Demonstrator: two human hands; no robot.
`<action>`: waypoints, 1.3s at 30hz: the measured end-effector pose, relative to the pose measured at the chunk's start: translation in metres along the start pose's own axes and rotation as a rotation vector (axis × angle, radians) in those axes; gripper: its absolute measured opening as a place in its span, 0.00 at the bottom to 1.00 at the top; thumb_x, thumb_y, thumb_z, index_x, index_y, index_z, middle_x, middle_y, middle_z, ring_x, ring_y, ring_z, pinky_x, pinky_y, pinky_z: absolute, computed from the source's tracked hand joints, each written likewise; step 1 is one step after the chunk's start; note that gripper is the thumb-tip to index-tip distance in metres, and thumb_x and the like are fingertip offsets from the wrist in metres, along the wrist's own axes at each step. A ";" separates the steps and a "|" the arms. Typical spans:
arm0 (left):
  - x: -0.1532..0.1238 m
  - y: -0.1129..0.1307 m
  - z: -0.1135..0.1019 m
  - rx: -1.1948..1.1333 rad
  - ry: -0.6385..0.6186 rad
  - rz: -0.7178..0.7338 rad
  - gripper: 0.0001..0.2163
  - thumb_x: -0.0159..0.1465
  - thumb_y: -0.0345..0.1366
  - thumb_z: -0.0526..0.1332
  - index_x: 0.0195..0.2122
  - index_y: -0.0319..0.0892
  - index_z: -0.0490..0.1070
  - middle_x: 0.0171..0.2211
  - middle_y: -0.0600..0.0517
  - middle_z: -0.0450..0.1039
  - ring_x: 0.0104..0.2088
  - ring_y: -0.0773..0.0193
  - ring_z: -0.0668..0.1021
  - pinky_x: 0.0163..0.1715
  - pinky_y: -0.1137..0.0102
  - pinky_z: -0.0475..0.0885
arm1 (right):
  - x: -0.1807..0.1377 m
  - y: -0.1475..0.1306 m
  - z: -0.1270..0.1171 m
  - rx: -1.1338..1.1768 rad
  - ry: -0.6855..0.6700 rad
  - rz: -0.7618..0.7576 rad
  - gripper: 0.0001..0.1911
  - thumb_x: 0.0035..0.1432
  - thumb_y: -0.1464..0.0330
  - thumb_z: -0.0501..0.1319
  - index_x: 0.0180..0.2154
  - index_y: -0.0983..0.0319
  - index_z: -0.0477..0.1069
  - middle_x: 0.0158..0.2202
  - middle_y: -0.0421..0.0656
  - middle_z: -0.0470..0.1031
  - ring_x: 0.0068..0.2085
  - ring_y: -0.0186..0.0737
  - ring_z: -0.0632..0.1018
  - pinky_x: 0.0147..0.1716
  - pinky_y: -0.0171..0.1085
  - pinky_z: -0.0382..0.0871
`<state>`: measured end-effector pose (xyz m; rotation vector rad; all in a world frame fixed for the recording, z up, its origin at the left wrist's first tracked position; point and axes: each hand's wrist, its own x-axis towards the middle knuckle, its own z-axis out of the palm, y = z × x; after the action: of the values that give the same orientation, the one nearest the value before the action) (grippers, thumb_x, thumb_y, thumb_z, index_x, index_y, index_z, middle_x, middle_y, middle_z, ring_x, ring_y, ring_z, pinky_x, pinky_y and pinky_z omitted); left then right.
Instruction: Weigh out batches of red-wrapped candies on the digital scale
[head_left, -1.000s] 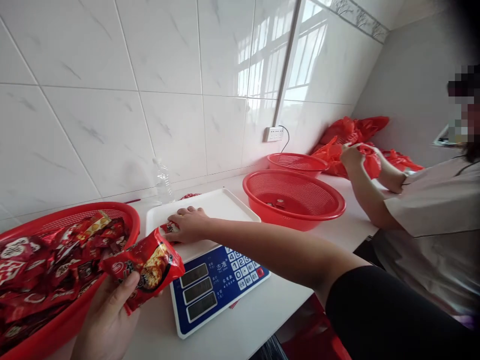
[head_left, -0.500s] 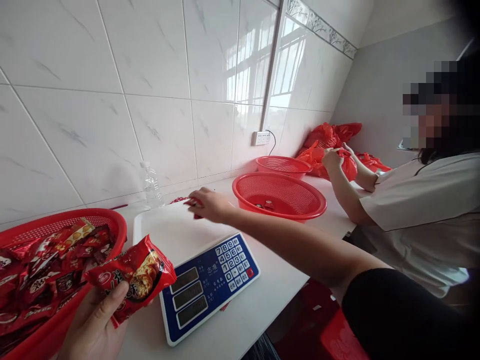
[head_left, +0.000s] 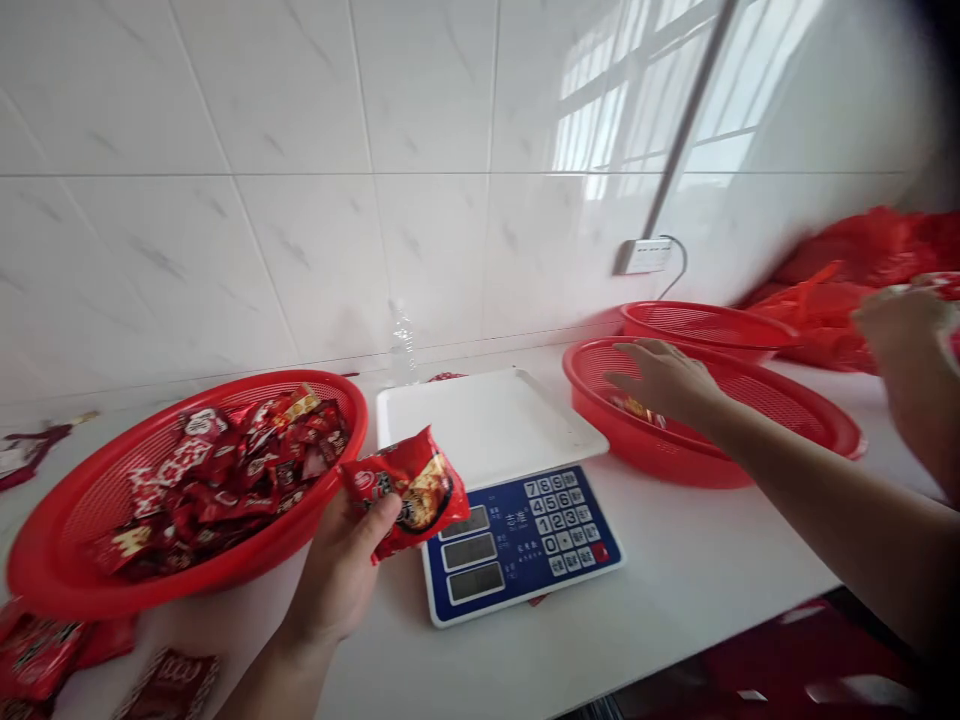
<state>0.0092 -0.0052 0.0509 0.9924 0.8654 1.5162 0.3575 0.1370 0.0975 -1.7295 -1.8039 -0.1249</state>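
Note:
My left hand [head_left: 341, 565] grips a shiny red snack packet [head_left: 431, 490] with a picture of round biscuits on it, thumb on its front. The packet is over the near left corner of a digital scale [head_left: 517, 545]. The scale's white pan [head_left: 495, 415] carries nothing. Over a red mesh basket [head_left: 667, 468] to the right, my right hand [head_left: 667, 380] has its fingers stretched out, with nothing seen in them. A few small packets [head_left: 637, 410] lie inside that basket, partly behind the hand.
At the left stands a red basket [head_left: 56, 595] of small red packets. More packets [head_left: 169, 685] lie on the white table [head_left: 495, 660] in front of it. A clear bottle [head_left: 403, 345] is behind the scale. Red bags [head_left: 870, 260] and a co-worker's hand [head_left: 900, 320] are far right.
My right hand has gone from above the scale pan to the right basket and let go of small red packaging. The view has turned left; my left hand still holds the packet.

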 end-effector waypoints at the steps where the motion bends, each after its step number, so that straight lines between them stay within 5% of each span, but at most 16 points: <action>1: 0.000 -0.001 -0.001 0.012 -0.052 0.009 0.18 0.54 0.43 0.69 0.44 0.43 0.76 0.39 0.47 0.79 0.41 0.52 0.80 0.41 0.62 0.77 | -0.004 -0.009 0.004 0.028 0.000 -0.029 0.23 0.53 0.53 0.60 0.46 0.58 0.73 0.53 0.57 0.69 0.55 0.72 0.66 0.42 0.60 0.66; 5: 0.002 -0.007 -0.009 0.048 -0.181 0.036 0.17 0.60 0.42 0.65 0.49 0.43 0.73 0.44 0.46 0.78 0.46 0.52 0.78 0.45 0.62 0.74 | -0.038 -0.074 0.012 0.261 -0.119 -0.199 0.22 0.58 0.51 0.55 0.47 0.57 0.73 0.47 0.51 0.75 0.43 0.56 0.77 0.37 0.52 0.73; 9: 0.003 -0.011 -0.012 0.079 -0.243 0.061 0.16 0.61 0.39 0.64 0.50 0.44 0.72 0.49 0.46 0.76 0.50 0.53 0.76 0.49 0.63 0.71 | -0.081 -0.143 0.012 0.759 -0.538 -0.358 0.23 0.59 0.51 0.56 0.47 0.59 0.72 0.45 0.48 0.78 0.45 0.46 0.78 0.42 0.44 0.74; 13: 0.003 -0.010 -0.011 0.096 -0.288 0.071 0.16 0.65 0.42 0.59 0.50 0.42 0.73 0.47 0.45 0.76 0.50 0.52 0.76 0.47 0.63 0.72 | -0.097 -0.175 0.020 1.077 -0.740 -0.263 0.17 0.57 0.53 0.60 0.33 0.61 0.70 0.30 0.41 0.75 0.31 0.36 0.76 0.29 0.36 0.73; 22: -0.003 -0.004 -0.010 0.266 -0.223 0.123 0.20 0.68 0.49 0.49 0.40 0.41 0.75 0.33 0.48 0.77 0.38 0.57 0.78 0.37 0.66 0.73 | -0.103 -0.174 0.036 1.205 -0.546 -0.042 0.22 0.49 0.52 0.66 0.23 0.59 0.60 0.17 0.35 0.68 0.16 0.30 0.69 0.13 0.31 0.66; 25: -0.003 -0.004 -0.011 0.294 -0.153 0.214 0.20 0.68 0.50 0.49 0.42 0.41 0.72 0.29 0.50 0.74 0.31 0.62 0.76 0.33 0.69 0.73 | -0.089 -0.163 0.039 1.166 -0.376 -0.020 0.21 0.50 0.51 0.65 0.23 0.59 0.61 0.16 0.35 0.68 0.15 0.30 0.69 0.11 0.30 0.65; 29: -0.003 -0.007 -0.012 0.309 -0.110 0.251 0.20 0.67 0.51 0.50 0.45 0.40 0.70 0.28 0.50 0.73 0.29 0.65 0.76 0.33 0.69 0.73 | -0.059 -0.142 0.048 0.946 -0.114 0.008 0.24 0.51 0.48 0.62 0.42 0.58 0.68 0.31 0.45 0.78 0.28 0.44 0.79 0.22 0.40 0.75; 32: -0.004 -0.009 -0.012 0.344 -0.149 0.248 0.20 0.67 0.51 0.51 0.43 0.40 0.71 0.27 0.50 0.72 0.30 0.64 0.76 0.33 0.69 0.73 | -0.052 -0.129 0.061 0.540 0.008 -0.113 0.34 0.53 0.46 0.57 0.55 0.59 0.63 0.51 0.55 0.73 0.48 0.58 0.77 0.39 0.54 0.75; 35: -0.004 -0.009 -0.011 0.381 -0.168 0.264 0.19 0.67 0.50 0.51 0.41 0.40 0.73 0.26 0.49 0.72 0.29 0.64 0.75 0.32 0.69 0.73 | -0.061 -0.122 0.073 0.275 -0.110 -0.325 0.30 0.57 0.47 0.52 0.54 0.57 0.68 0.53 0.52 0.73 0.53 0.60 0.74 0.45 0.56 0.71; 39: -0.002 -0.012 -0.012 0.428 -0.164 0.289 0.18 0.67 0.48 0.51 0.39 0.40 0.73 0.25 0.49 0.72 0.27 0.65 0.75 0.31 0.69 0.73 | -0.075 -0.121 0.081 0.228 -0.273 -0.418 0.27 0.61 0.48 0.47 0.53 0.53 0.69 0.50 0.46 0.76 0.51 0.56 0.76 0.43 0.56 0.73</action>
<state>0.0028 -0.0056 0.0347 1.5892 0.9809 1.4892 0.2105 0.0945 0.0382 -1.2400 -2.2642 0.1480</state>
